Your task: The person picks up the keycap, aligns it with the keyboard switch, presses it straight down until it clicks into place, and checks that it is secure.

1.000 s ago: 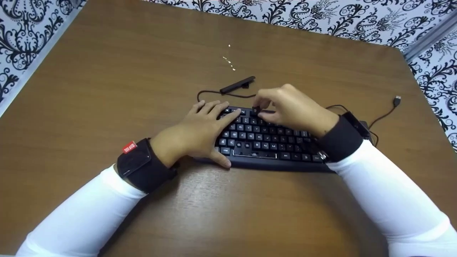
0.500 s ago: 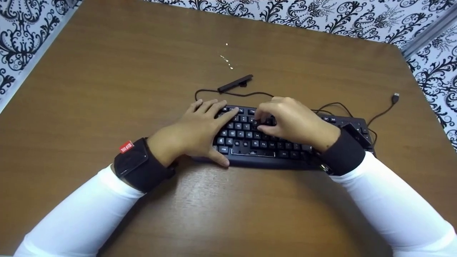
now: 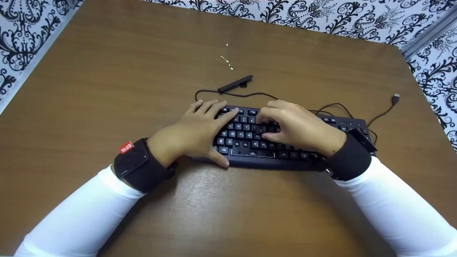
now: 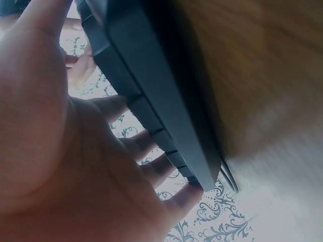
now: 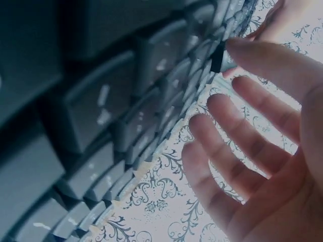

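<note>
A black keyboard (image 3: 266, 153) with pale key markings lies on the table. My left hand (image 3: 196, 128) rests over its left end in the head view, fingers spread along the far side and thumb at the front edge. In the left wrist view, the fingers of this hand (image 4: 91, 151) reach past the keyboard's side (image 4: 151, 101). My right hand (image 3: 294, 125) is low over the middle keys, its index finger bent. A small dark keycap (image 5: 218, 58) sticks up above the rows, pinched between the thumb and index finger of the right hand (image 5: 262, 166); its far side is hidden.
Behind the keyboard, a slim black bar-shaped piece (image 3: 235, 84) lies beside a black cable (image 3: 246, 95). A USB plug (image 3: 395, 99) lies to the right. Several tiny pale bits (image 3: 228, 62) are scattered farther back. Patterned wallpaper (image 3: 321, 16) borders the brown table (image 3: 142, 71).
My right hand has come down from the keyboard's top row to the middle keys, nearer to me, with its thumb and index finger farther apart. The left hand stays in place.
</note>
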{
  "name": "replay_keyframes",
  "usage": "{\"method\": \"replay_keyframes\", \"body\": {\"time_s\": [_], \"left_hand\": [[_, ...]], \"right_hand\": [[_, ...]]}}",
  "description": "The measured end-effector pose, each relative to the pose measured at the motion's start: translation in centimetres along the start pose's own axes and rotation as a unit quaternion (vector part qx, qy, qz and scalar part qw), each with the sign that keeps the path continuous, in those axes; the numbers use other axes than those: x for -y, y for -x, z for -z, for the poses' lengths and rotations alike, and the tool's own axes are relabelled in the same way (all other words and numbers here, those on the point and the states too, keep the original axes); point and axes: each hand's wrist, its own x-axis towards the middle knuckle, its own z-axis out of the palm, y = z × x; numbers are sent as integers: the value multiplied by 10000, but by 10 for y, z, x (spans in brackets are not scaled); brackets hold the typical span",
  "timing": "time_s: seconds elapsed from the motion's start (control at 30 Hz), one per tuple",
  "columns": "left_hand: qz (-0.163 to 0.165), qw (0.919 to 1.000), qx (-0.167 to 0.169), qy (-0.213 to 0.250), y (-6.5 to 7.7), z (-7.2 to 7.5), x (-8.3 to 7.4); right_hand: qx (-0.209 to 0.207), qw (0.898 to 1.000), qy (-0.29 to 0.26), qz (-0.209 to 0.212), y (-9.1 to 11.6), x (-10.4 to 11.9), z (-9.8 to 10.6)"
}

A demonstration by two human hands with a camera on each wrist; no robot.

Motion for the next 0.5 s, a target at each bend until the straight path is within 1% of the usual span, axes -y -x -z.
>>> {"method": "replay_keyframes", "body": {"time_s": [0.1,0.17,0.37,0.5], "left_hand": [[3,10000,12,19,1,0,0],[6,10000,15,13,0,0,1],[-37,10000,-7,-18,-2,1,0],[-34,10000,8,-31,-2,0,0]], "right_hand": [[43,9996,-3,291,0,2,0],[77,9991,46,411,0,4,0],[161,9991,211,326,0,7,-2],[130,9990,302,288,-1,6,-3]]}}
